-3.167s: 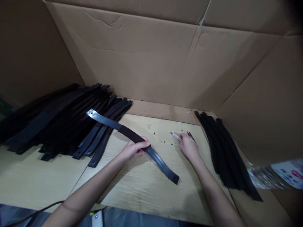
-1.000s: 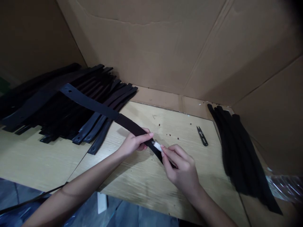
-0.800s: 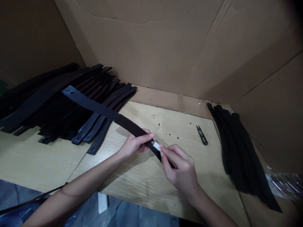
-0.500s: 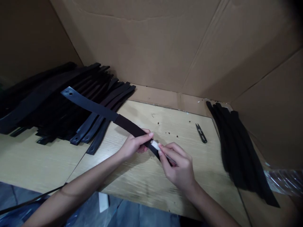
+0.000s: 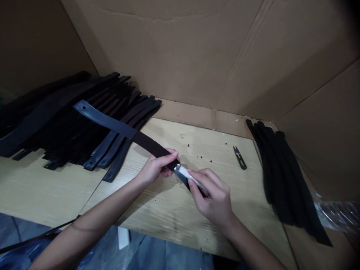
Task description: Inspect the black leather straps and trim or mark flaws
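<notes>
Strap: a long black strap (image 5: 123, 131) slants across the middle of the wooden worktop (image 5: 168, 217), its far end with a hole raised over the left pile.
Left hand: the left hand (image 5: 157, 167) pinches the strap's webbing part, fingers closed round it.
Right hand: the right hand (image 5: 213, 197) presses a small white piece (image 5: 187, 174) onto the strap, fingers closed on it.
Left pile: black straps (image 5: 64, 120) heaped toward the worktop's back left corner.
Right edge: dark bands (image 5: 281, 180) lying lengthwise.
Snips: small black snips (image 5: 240, 157) near the back edge, apart from both hands.
Surround: cardboard walls (image 5: 197, 52).
</notes>
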Demonstrator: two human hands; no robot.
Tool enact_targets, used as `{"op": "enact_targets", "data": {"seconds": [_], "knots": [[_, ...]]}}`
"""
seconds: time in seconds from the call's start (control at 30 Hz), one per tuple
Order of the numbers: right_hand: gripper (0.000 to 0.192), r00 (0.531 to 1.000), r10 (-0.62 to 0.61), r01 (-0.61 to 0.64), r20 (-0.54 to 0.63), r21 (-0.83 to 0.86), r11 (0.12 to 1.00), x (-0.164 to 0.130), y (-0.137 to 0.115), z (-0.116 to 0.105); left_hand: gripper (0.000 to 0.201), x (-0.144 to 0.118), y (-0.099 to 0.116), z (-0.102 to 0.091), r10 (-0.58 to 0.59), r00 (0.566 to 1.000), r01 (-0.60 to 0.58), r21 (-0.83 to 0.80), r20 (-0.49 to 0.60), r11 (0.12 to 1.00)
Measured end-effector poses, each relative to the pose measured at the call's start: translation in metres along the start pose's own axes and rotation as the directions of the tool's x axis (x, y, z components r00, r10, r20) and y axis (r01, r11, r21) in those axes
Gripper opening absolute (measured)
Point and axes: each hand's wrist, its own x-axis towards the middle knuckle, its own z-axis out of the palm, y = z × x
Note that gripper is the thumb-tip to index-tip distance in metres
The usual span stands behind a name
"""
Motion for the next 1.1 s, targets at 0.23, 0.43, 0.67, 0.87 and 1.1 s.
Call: {"op": "enact_targets", "data": {"seconds": [0.23, 0.43, 0.67, 0.87, 1.1], "knots": [[0.029, 1.0, -0.013, 0.013, 0.008, -0.013, 1.0, -0.003, 0.001, 0.005, 0.038, -0.003, -0.003, 0.008, -0.017, 0.999, 0.019, 0.047, -0.034, 0.999], [0.027, 1.0, 0.0, 0.0, 0.017, -0.022, 1.0, -0.004, 0.002, 0.006, 0.041, -0.004, -0.006, 0.009, 0.014, 1.0, -0.013, 0.081, -0.012, 0.997], [0.026, 0.999, 0.023, -0.023, -0.029, 0.023, 0.999, 0.002, 0.005, -0.003, 0.038, -0.002, 0.002, -0.001, 0.027, 0.999, -0.028, -0.007, -0.018, 1.0], [0.026, 1.0, 0.003, -0.003, -0.021, 0.023, 1.0, 0.001, 0.006, -0.001, 0.038, 0.0, 0.001, -0.002, 0.026, 1.0, -0.026, 0.0, -0.004, 1.0], [0.027, 1.0, 0.006, -0.005, -0.01, 0.031, 1.0, -0.001, 0.007, 0.003, 0.04, -0.002, -0.005, 0.005, 0.008, 1.0, -0.008, 0.039, 0.008, 0.999]]}}
